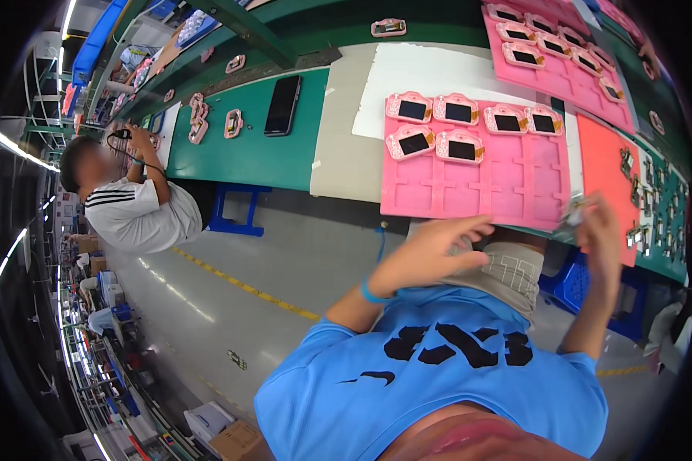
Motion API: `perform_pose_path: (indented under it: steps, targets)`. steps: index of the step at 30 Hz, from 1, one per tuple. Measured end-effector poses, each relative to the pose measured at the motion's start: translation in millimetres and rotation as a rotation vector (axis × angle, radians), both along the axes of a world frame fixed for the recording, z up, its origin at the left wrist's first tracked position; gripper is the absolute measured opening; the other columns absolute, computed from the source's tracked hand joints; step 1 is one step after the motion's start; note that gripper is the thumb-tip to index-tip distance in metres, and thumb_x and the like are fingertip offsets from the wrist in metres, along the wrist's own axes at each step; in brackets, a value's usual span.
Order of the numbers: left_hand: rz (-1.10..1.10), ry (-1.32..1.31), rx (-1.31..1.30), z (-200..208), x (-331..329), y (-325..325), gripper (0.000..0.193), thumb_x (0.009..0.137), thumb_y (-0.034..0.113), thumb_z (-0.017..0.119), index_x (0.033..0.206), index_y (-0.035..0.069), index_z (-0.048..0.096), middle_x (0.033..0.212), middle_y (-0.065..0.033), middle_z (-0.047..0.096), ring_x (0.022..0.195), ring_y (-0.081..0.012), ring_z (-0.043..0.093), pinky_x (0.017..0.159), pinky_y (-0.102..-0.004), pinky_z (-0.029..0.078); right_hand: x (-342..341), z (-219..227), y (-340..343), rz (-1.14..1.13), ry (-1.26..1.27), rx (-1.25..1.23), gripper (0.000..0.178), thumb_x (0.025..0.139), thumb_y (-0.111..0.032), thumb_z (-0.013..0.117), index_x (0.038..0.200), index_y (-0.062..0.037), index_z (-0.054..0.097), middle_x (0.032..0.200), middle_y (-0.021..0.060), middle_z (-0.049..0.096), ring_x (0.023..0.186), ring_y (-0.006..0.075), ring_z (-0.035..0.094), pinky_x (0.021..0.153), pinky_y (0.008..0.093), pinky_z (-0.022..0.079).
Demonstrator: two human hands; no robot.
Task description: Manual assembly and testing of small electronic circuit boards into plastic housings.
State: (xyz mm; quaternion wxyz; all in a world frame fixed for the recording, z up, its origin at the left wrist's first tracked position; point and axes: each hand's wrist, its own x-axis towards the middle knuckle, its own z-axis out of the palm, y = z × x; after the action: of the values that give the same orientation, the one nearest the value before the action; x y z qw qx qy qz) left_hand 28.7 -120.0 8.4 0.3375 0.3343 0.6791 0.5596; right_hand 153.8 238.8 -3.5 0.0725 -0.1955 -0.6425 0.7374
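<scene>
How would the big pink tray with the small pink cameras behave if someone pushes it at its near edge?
The pink tray is thin and wide, so it would probably slide flat and not tip. It looks moulded, likely light. The pink cameras sit in shallow pockets, so they would probably ride along.

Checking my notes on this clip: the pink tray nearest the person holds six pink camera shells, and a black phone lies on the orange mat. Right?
Not quite. The head view shows the black phone lying on the green mat, far left of the orange mat. The rest stands: the near pink tray holds six pink camera shells along its far side.
</scene>
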Motion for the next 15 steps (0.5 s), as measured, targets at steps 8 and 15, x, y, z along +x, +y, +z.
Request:
perform_pose_path:
  steps: [8,15]
  targets:
    - [0.302,-0.455,0.112,-57.7,40.7,43.8,0.028,0.111,0.013,0.056,0.136,0.004,0.063,0.095,-0.0112,0.074,0.065,-0.012,0.061,0.056,-0.0249,0.048,-9.4,-21.9,-148.3,0.241,-0.002,-0.12,0.025,0.099,-0.002,0.066,0.123,0.0021,0.067,0.082,0.0063,0.072,0.068,0.0111,0.065,0.058,0.0193,0.044]
    - [0.497,-0.531,0.251,-56.8,17.4,-0.9,0.021,0.113,0.019,0.054,0.118,0.002,0.066,0.077,-0.0109,0.071,0.057,-0.0156,0.059,0.053,-0.0256,0.046,-106.3,7.4,-121.7,0.14,-0.068,0.87,0.047,0.091,-0.023,0.082,0.135,-0.0096,0.072,0.077,0.0061,0.067,0.068,0.0197,0.065,0.063,0.0348,0.049]
